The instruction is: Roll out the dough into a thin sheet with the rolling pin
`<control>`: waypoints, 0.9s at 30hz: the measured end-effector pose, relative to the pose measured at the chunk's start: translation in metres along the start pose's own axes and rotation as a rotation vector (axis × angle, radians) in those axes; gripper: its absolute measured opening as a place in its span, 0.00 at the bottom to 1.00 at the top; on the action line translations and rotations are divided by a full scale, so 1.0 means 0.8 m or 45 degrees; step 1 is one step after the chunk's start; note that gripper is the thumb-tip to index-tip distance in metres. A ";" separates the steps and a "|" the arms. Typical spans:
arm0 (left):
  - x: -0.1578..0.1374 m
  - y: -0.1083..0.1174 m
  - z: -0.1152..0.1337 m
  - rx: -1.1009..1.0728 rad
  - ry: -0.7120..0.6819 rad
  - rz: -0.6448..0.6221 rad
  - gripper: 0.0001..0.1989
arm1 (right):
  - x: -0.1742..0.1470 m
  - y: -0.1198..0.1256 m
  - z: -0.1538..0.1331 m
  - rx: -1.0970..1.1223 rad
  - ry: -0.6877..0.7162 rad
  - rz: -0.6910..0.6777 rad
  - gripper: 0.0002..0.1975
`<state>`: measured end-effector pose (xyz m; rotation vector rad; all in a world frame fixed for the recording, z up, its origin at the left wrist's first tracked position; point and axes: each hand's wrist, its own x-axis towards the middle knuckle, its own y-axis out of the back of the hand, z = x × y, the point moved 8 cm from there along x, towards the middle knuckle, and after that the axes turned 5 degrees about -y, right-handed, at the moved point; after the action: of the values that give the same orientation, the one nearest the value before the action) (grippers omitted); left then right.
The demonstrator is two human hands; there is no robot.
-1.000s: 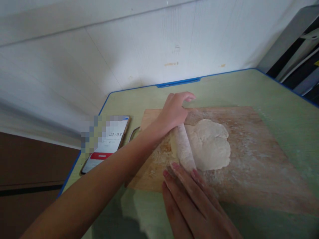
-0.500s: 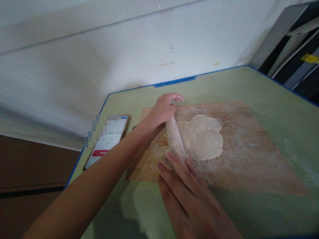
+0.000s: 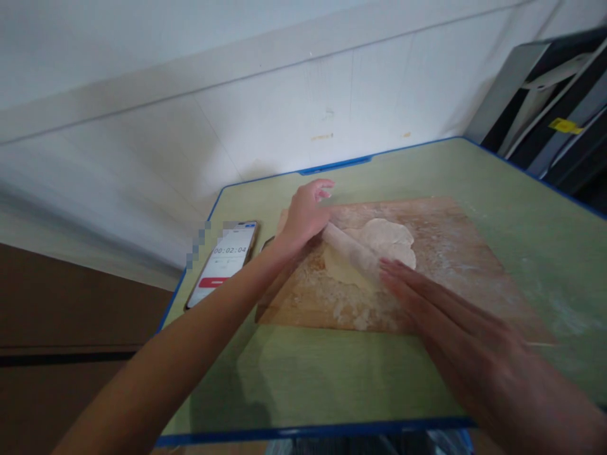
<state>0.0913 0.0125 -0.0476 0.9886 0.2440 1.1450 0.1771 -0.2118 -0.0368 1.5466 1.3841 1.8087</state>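
I see a green table [image 3: 332, 379] with a blue edge, set against a white wall [image 3: 190, 126], and on it a floured wooden board [image 3: 455, 265]. A flat sheet of dough [image 3: 386, 237] lies on the board's far left part, and a rolling pin [image 3: 348, 249] lies slanted across the dough. My left hand [image 3: 306, 215] rests flat and open over the pin's far end, fingers stretched out and slightly lifted, not wrapped around it. My right hand [image 3: 427, 297] is blurred; it lies open with straight fingers, its fingertips [image 3: 386, 265] on the pin's near end. Left of the board, apart from it, a phone [image 3: 222, 262] lies face up showing a timer.
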 end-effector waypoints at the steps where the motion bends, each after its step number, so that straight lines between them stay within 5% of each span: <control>1: -0.004 0.003 -0.001 0.031 -0.003 -0.007 0.26 | -0.001 0.001 0.010 -0.091 0.027 -0.030 0.31; 6: -0.013 0.002 0.019 0.332 -0.210 -0.201 0.27 | 0.015 -0.001 0.044 -0.265 0.223 -0.059 0.24; 9: -0.015 -0.003 0.025 0.480 -0.280 -0.318 0.26 | 0.031 -0.013 0.080 -0.252 -0.016 -0.100 0.24; 13: -0.008 -0.003 0.008 0.528 -0.132 -0.308 0.25 | 0.039 -0.025 0.104 -0.162 -0.270 -0.167 0.28; 20: -0.004 -0.014 0.001 0.562 -0.055 -0.404 0.24 | 0.031 -0.018 0.087 -0.230 -0.255 -0.083 0.28; 27: -0.047 -0.009 0.025 0.734 -0.238 -0.530 0.24 | 0.022 -0.014 0.053 -0.401 -0.135 0.001 0.26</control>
<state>0.0919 -0.0304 -0.0532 1.4592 0.6201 0.5987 0.2068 -0.1751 -0.0412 1.4516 0.9948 1.8133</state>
